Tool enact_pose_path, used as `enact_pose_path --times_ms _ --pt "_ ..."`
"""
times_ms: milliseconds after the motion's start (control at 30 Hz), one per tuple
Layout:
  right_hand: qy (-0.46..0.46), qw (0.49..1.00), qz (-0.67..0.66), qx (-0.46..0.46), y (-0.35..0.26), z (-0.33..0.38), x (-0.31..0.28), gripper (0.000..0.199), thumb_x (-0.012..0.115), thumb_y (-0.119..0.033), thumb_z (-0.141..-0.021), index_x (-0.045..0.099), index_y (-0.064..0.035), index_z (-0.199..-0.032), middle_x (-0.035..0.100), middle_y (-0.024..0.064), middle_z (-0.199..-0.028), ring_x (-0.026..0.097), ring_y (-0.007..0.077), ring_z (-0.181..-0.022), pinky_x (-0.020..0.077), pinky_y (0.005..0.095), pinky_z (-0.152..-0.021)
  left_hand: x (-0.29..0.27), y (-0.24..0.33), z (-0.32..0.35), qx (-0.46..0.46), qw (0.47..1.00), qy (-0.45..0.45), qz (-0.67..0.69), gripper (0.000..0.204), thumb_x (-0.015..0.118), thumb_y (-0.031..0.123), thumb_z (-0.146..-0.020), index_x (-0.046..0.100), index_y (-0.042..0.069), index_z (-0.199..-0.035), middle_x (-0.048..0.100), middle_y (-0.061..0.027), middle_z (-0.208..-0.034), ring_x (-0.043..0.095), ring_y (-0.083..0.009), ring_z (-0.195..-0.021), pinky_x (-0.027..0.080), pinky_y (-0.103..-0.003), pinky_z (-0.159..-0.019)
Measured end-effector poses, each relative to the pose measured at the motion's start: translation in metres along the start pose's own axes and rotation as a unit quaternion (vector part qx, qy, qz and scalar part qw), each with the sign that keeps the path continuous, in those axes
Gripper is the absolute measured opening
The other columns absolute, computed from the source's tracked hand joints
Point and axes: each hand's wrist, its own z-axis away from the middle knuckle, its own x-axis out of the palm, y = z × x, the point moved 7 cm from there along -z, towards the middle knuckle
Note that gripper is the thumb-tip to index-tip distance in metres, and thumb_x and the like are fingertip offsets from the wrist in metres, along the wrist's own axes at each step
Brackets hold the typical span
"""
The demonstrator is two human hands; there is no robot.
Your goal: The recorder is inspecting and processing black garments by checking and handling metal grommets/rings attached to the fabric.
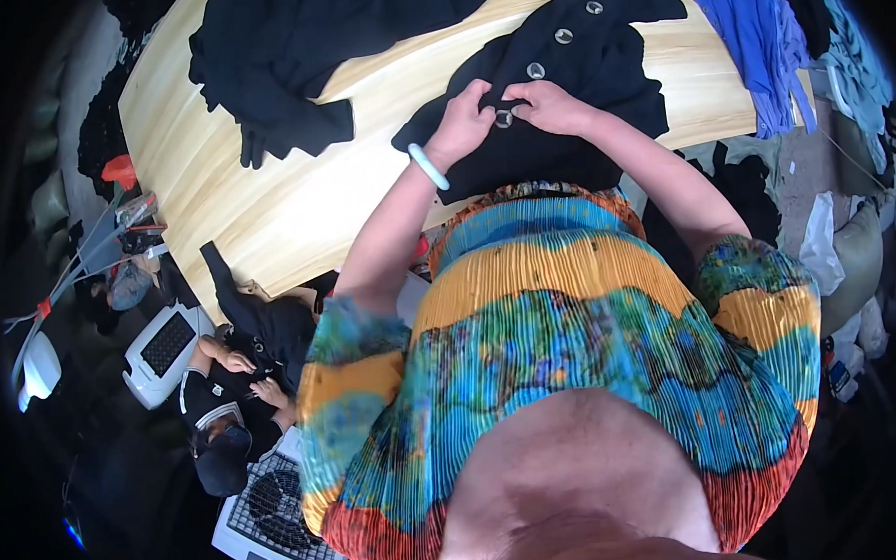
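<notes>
A black buttoned jacket (598, 67) lies on the pale wooden table (298, 216) in front of me, its near part hanging toward my body. Several large, shiny round buttons run in a slanting row along its front. At the nearest button (504, 118), my left hand (465, 121) pinches the cloth from the left, thumb and fingers together. Opposite it, on the button's right side, my right hand (549, 109) is closed on the front edge the same way. Folded cloth partly hides both sets of fingertips. A pale bangle (427, 167) circles my left wrist.
Another black garment (273, 69) spreads over the table's far left. Blue-purple clothing (751, 42) drapes over the right edge. At lower left, a co-worker in a dark cap (222, 461) handles dark cloth beside a grey-white fan unit (279, 513). A white lamp (40, 371) stands farther left.
</notes>
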Motion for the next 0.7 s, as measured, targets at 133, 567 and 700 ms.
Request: enact_pose_path --times_ms 133,567,700 --pt "-0.077 0.983 -0.166 -0.014 -0.005 0.004 0.007 0.022 0.059 -0.018 -0.076 0.055 -0.0026 -0.092 0.059 0.0109 -0.084 0.057 0.0248 -0.085 0.0429 0.0328 -0.076 -0.010 0.000 0.000 -0.087 0.970 -0.168 0.153 0.036 0.058 0.001 -0.072 0.044 -0.006 -0.104 0.051 -0.0092 -0.103 0.046 -0.0142 -0.102 0.036 -0.024 -0.088" --pt "0.042 0.983 0.173 -0.046 0.019 0.024 -0.012 0.016 0.049 -0.010 -0.076 0.056 0.0001 -0.086 0.057 0.0175 -0.085 0.055 0.0323 -0.086 0.0437 0.0400 -0.079 0.004 -0.050 -0.041 -0.183 0.980 -0.065 -0.044 0.079 0.067 0.032 -0.065 0.033 -0.012 -0.120 0.041 -0.0282 -0.121 0.041 -0.0313 -0.115 0.034 -0.033 -0.094" --pt "0.096 0.987 0.127 -0.033 0.024 0.014 -0.013 0.018 0.046 -0.006 -0.072 0.056 0.0009 -0.086 0.057 0.0186 -0.087 0.055 0.0325 -0.086 0.0435 0.0399 -0.080 0.013 -0.037 -0.073 -0.080 0.983 0.054 -0.158 0.065 0.070 0.035 -0.059 0.052 -0.012 -0.100 0.055 -0.0275 -0.099 0.054 -0.0357 -0.095 0.043 -0.037 -0.084"
